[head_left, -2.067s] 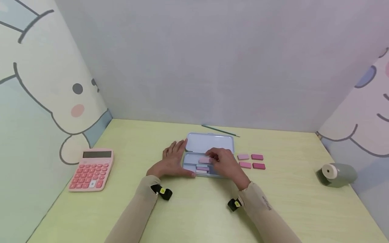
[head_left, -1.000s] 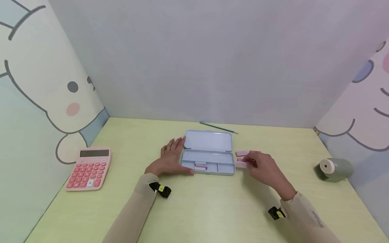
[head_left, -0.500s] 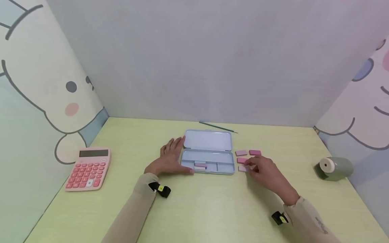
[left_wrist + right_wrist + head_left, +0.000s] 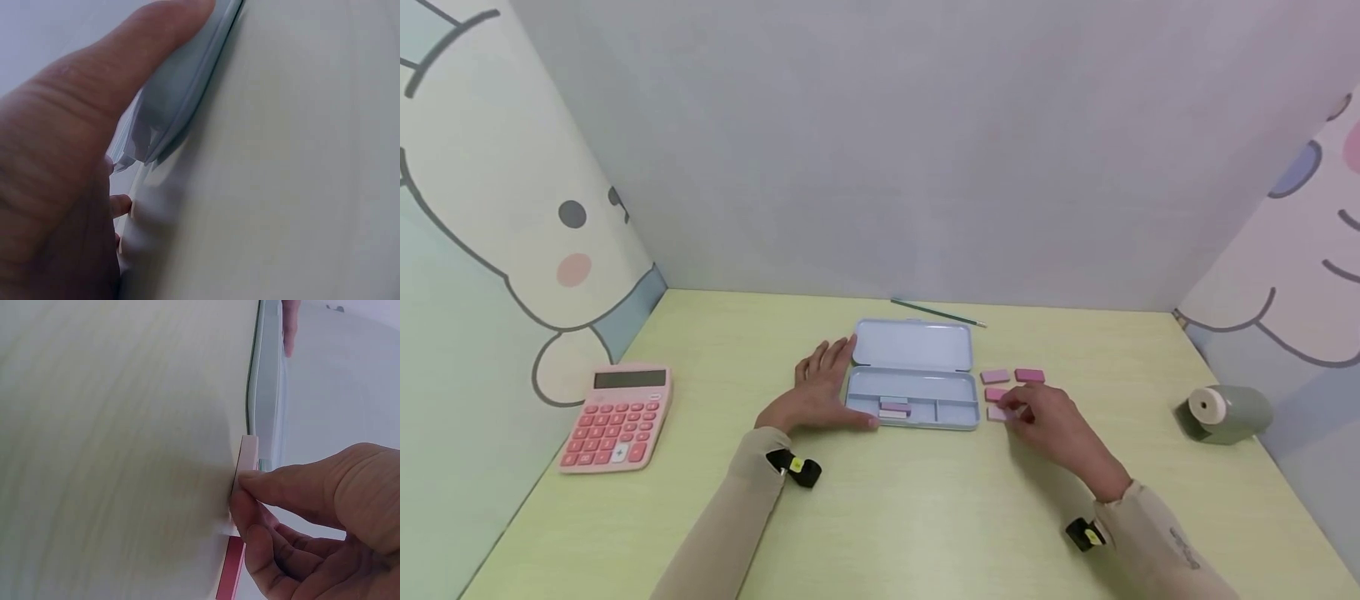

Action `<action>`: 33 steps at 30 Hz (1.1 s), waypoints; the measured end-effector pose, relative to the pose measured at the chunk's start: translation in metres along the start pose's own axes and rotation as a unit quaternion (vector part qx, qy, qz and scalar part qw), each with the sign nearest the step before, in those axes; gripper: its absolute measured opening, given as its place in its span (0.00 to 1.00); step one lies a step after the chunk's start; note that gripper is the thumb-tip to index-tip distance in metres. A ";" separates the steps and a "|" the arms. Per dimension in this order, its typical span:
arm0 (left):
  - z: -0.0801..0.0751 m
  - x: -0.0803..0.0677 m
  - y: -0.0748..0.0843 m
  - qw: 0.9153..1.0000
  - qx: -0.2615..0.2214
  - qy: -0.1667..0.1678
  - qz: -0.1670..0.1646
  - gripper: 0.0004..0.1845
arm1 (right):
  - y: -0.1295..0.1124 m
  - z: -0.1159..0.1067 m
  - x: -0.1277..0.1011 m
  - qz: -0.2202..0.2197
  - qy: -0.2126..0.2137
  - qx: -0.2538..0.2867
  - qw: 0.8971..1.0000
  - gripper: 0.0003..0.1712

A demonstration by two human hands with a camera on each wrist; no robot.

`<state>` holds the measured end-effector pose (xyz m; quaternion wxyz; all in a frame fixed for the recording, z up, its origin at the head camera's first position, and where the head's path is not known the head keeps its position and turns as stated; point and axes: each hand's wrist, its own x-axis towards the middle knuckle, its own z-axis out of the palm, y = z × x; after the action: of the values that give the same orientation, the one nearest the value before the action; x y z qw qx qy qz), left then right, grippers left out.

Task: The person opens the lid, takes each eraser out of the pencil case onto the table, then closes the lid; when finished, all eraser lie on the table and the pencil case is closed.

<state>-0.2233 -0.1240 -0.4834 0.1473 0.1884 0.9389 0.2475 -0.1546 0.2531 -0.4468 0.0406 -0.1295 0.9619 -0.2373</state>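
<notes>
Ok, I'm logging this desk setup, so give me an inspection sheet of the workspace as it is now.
Surface: pale green desk, no spills seen.
Job's things: open blue pencil case with erasers inside; pink erasers on the desk right of it.
Clutter: pink calculator, pencil, grey sharpener.
Grippers: left hand rests flat against the case; right hand pinches a pale pink eraser.
Cables: nothing seen.
Surroundings: cartoon-print side panels, plain back wall.
</notes>
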 end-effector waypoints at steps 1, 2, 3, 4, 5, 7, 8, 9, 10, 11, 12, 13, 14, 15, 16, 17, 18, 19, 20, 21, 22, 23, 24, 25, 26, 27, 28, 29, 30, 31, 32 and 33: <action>0.000 0.000 0.001 1.000 0.000 0.000 -0.001 0.78 | 0.000 0.000 0.000 0.001 -0.003 0.001 1.000 0.11; -0.001 -0.001 0.001 1.000 0.000 0.000 -0.001 0.78 | 0.000 0.000 0.001 0.002 -0.005 0.001 1.000 0.11; -0.001 -0.001 0.002 1.000 -0.001 0.000 -0.001 0.78 | 0.000 0.000 0.001 0.002 -0.005 0.001 1.000 0.11; -0.001 -0.002 0.002 1.000 -0.002 0.001 0.000 0.78 | 0.000 0.000 0.001 0.003 -0.004 0.001 1.000 0.11; -0.001 -0.002 0.002 1.000 -0.002 0.002 0.000 0.78 | 0.000 -0.001 0.001 0.000 -0.002 0.000 1.000 0.11; -0.001 -0.002 0.003 1.000 -0.003 0.001 -0.001 0.78 | -0.001 -0.001 0.002 -0.010 0.009 -0.003 1.000 0.10; -0.001 -0.002 0.002 1.000 -0.002 0.001 -0.001 0.78 | -0.002 -0.001 0.002 -0.017 0.016 -0.002 1.000 0.10; -0.001 -0.003 0.002 1.000 -0.002 0.000 -0.002 0.78 | -0.003 0.000 0.002 -0.024 0.023 0.001 0.999 0.10; -0.001 -0.003 0.002 1.000 -0.002 -0.001 -0.003 0.78 | -0.005 0.000 0.003 -0.034 0.030 0.004 0.999 0.10; -0.001 -0.003 0.002 1.000 -0.001 -0.001 -0.003 0.78 | -0.008 0.000 0.004 -0.044 0.038 0.009 0.998 0.09; -0.001 -0.003 0.002 1.000 -0.001 -0.001 -0.004 0.78 | -0.011 0.000 0.004 -0.053 0.043 0.014 0.998 0.09; -0.001 -0.003 0.002 1.000 -0.001 0.000 -0.003 0.78 | -0.014 0.001 0.006 -0.059 0.046 0.022 0.997 0.09; -0.001 -0.003 0.002 1.000 -0.002 0.001 -0.003 0.78 | -0.018 0.002 0.007 -0.064 0.047 0.029 0.996 0.09; -0.001 -0.003 0.002 1.000 -0.003 0.001 -0.003 0.78 | -0.022 0.003 0.009 -0.065 0.046 0.034 0.996 0.09; 0.000 -0.002 0.002 1.000 -0.004 0.002 -0.001 0.78 | -0.026 0.004 0.011 -0.064 0.043 0.039 0.996 0.09; 0.000 -0.002 0.002 1.000 -0.005 0.002 0.000 0.78 | -0.030 0.005 0.013 -0.064 0.037 0.045 0.996 0.09; 0.000 -0.002 0.003 1.000 -0.007 0.002 0.001 0.78 | -0.035 0.007 0.015 -0.061 0.030 0.049 0.996 0.09; 0.000 -0.002 0.003 1.000 -0.007 0.003 0.001 0.78 | -0.040 0.009 0.018 -0.059 0.024 0.054 0.997 0.09; -0.001 -0.003 0.003 1.000 -0.007 0.002 0.001 0.78 | -0.044 0.011 0.020 -0.056 0.018 0.059 0.997 0.09; -0.001 -0.003 0.002 1.000 -0.007 0.002 0.001 0.78 | -0.049 0.013 0.023 -0.054 0.010 0.063 0.997 0.09; -0.001 -0.002 0.002 1.000 -0.006 0.003 0.000 0.78 | -0.054 0.015 0.025 -0.055 0.003 0.069 0.996 0.09; -0.001 -0.002 0.002 1.000 -0.006 0.002 -0.001 0.78 | -0.059 0.018 0.028 -0.059 0.000 0.071 0.996 0.09; -0.001 -0.001 0.002 1.000 -0.005 0.003 -0.002 0.78 | -0.063 0.020 0.031 -0.059 -0.003 0.073 0.996 0.09; 0.000 0.000 0.002 1.000 -0.003 0.003 -0.003 0.78 | -0.068 0.023 0.033 -0.061 -0.005 0.076 0.995 0.08; 0.000 0.000 0.001 1.000 -0.004 0.003 -0.002 0.78 | -0.072 0.025 0.035 -0.064 -0.007 0.079 0.995 0.08; 0.000 0.001 0.001 1.000 -0.004 0.003 -0.001 0.78 | -0.075 0.028 0.038 -0.072 -0.008 0.078 0.994 0.08; 0.001 0.002 0.000 1.000 -0.004 0.004 0.000 0.79 | -0.078 0.031 0.040 -0.078 -0.009 0.078 0.994 0.07; 0.002 0.003 -0.001 1.000 -0.007 0.003 0.001 0.79 | -0.081 0.034 0.042 -0.084 -0.010 0.075 0.994 0.07; 0.002 0.004 -0.002 1.000 -0.009 0.003 0.002 0.79 | -0.083 0.037 0.043 -0.086 -0.012 0.074 0.993 0.07; 0.003 0.004 -0.003 1.000 -0.009 0.004 0.004 0.79 | -0.085 0.039 0.045 -0.091 -0.013 0.071 0.993 0.07; 0.003 0.004 -0.003 1.000 -0.010 0.005 0.005 0.79 | -0.087 0.042 0.046 -0.094 -0.014 0.067 0.993 0.06; 0.004 0.004 -0.004 1.000 -0.011 0.005 0.005 0.80 | -0.088 0.044 0.047 -0.096 -0.014 0.063 0.993 0.06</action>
<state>-0.2266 -0.1242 -0.4891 0.1435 0.1902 0.9358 0.2599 -0.1733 0.1456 -0.4455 0.0395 -0.2217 0.9275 -0.2984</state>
